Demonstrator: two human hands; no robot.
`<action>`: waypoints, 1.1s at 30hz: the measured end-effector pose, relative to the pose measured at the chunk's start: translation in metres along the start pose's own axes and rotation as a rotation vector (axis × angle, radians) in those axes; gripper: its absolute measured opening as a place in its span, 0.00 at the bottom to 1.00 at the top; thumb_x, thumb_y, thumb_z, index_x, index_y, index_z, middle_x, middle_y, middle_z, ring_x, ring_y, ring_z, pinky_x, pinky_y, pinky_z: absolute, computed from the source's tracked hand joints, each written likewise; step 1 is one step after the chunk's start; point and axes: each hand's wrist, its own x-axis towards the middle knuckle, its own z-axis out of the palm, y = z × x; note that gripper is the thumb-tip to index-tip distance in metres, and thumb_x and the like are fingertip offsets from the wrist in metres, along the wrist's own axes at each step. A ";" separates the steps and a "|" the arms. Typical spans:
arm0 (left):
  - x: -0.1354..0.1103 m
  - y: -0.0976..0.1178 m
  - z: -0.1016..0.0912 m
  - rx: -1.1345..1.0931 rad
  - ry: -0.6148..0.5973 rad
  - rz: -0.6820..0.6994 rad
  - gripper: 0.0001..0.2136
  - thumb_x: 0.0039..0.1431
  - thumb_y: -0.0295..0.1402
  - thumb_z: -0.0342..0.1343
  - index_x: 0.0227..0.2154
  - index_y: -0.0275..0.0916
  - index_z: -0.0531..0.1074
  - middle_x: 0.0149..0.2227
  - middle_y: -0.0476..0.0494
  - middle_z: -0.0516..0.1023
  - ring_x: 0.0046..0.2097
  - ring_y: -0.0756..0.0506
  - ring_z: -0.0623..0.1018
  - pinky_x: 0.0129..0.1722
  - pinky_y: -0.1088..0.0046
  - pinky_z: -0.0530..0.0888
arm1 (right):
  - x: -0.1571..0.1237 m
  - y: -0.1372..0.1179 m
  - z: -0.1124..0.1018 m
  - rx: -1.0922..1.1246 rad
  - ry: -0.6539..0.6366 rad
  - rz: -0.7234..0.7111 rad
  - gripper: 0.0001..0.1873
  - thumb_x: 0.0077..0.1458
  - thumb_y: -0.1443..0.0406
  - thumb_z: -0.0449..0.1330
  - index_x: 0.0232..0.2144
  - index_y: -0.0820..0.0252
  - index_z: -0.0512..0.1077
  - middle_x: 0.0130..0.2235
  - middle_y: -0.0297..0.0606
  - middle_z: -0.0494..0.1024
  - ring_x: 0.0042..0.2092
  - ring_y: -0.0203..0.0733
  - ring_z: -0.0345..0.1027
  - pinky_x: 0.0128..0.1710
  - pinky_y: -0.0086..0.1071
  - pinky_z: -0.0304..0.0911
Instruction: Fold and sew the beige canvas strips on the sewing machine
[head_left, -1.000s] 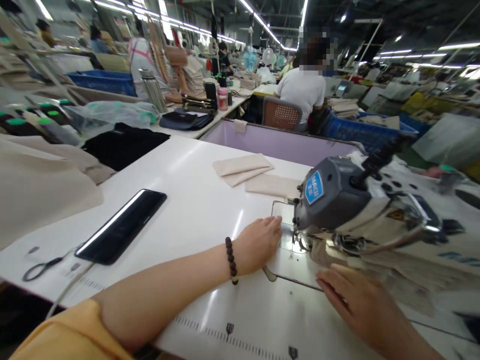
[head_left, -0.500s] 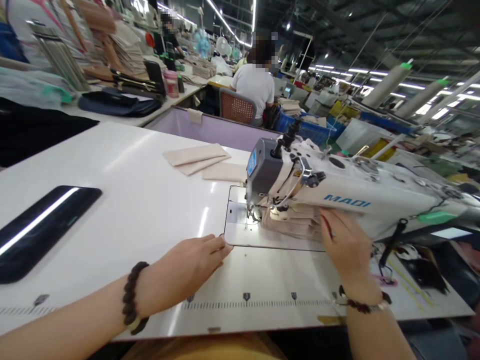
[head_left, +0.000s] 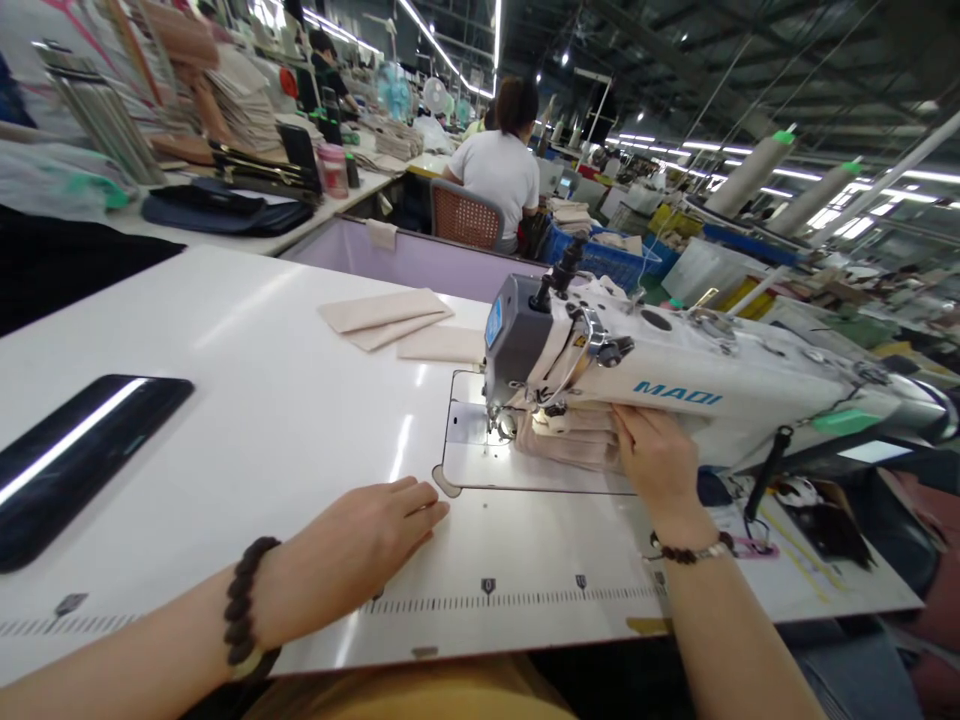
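Observation:
My left hand [head_left: 360, 545] lies flat on the white table [head_left: 247, 380], fingers stretched toward the metal needle plate [head_left: 480, 455], holding nothing. My right hand [head_left: 656, 455] reaches under the arm of the white sewing machine [head_left: 675, 375] and rests its fingers on a stack of folded beige fabric [head_left: 566, 440] that sits behind the needle. Whether the fingers grip the stack or only press on it is hidden by the back of the hand.
Folded beige pieces [head_left: 386, 315] lie on the table beyond the machine. A black phone [head_left: 75, 455] lies at the left. A person in a white shirt [head_left: 499, 175] sits at the station ahead, beside a blue crate [head_left: 607, 260]. Thread cones [head_left: 750, 175] stand at right.
The view swung right and settled. My left hand drew back from the needle plate toward me. My right hand moved up under the machine arm onto the fabric stack.

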 end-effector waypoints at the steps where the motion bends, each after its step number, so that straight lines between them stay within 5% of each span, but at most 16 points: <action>1: 0.000 0.000 0.000 0.002 -0.016 -0.006 0.12 0.60 0.22 0.45 0.43 0.37 0.68 0.39 0.42 0.72 0.38 0.46 0.72 0.38 0.71 0.72 | 0.000 0.000 0.000 0.002 0.002 -0.001 0.15 0.61 0.66 0.48 0.35 0.62 0.75 0.34 0.40 0.78 0.35 0.43 0.70 0.38 0.34 0.65; 10: 0.000 0.003 -0.002 0.013 0.026 0.018 0.11 0.60 0.22 0.46 0.42 0.37 0.69 0.37 0.43 0.73 0.37 0.48 0.73 0.38 0.75 0.71 | 0.001 -0.001 -0.005 0.015 0.024 -0.026 0.14 0.61 0.68 0.48 0.34 0.66 0.73 0.31 0.43 0.77 0.33 0.45 0.70 0.36 0.35 0.64; 17: 0.001 0.008 -0.003 0.002 0.008 0.017 0.10 0.62 0.24 0.45 0.41 0.37 0.69 0.35 0.43 0.73 0.36 0.48 0.73 0.36 0.75 0.72 | -0.012 0.002 -0.054 0.128 -0.120 -0.015 0.12 0.61 0.68 0.46 0.32 0.64 0.69 0.32 0.42 0.76 0.33 0.44 0.69 0.34 0.34 0.62; 22: 0.011 0.010 0.007 0.046 0.079 0.053 0.13 0.61 0.23 0.45 0.48 0.35 0.65 0.42 0.39 0.73 0.41 0.44 0.74 0.41 0.67 0.73 | -0.033 -0.041 -0.098 0.357 -0.151 -0.102 0.07 0.59 0.70 0.49 0.32 0.63 0.67 0.32 0.41 0.75 0.36 0.41 0.69 0.40 0.32 0.62; 27: 0.041 0.019 0.016 0.055 0.225 0.094 0.30 0.51 0.24 0.59 0.57 0.34 0.54 0.59 0.28 0.57 0.57 0.35 0.63 0.51 0.57 0.67 | -0.047 -0.090 -0.115 0.693 -0.279 -0.072 0.09 0.54 0.75 0.48 0.30 0.59 0.64 0.25 0.33 0.70 0.29 0.36 0.65 0.43 0.31 0.63; 29: 0.053 0.022 0.018 0.025 0.227 0.186 0.26 0.53 0.24 0.57 0.55 0.35 0.58 0.60 0.29 0.56 0.60 0.35 0.59 0.53 0.55 0.65 | -0.050 -0.100 -0.113 0.818 -0.380 -0.057 0.09 0.54 0.74 0.46 0.29 0.58 0.63 0.24 0.32 0.68 0.28 0.36 0.64 0.43 0.33 0.64; 33: 0.060 0.024 0.018 -0.064 0.115 0.422 0.08 0.62 0.24 0.46 0.37 0.35 0.70 0.50 0.38 0.71 0.54 0.42 0.67 0.55 0.61 0.63 | -0.058 -0.107 -0.106 1.047 -0.608 0.011 0.08 0.56 0.71 0.46 0.27 0.57 0.61 0.25 0.32 0.68 0.29 0.36 0.64 0.48 0.38 0.62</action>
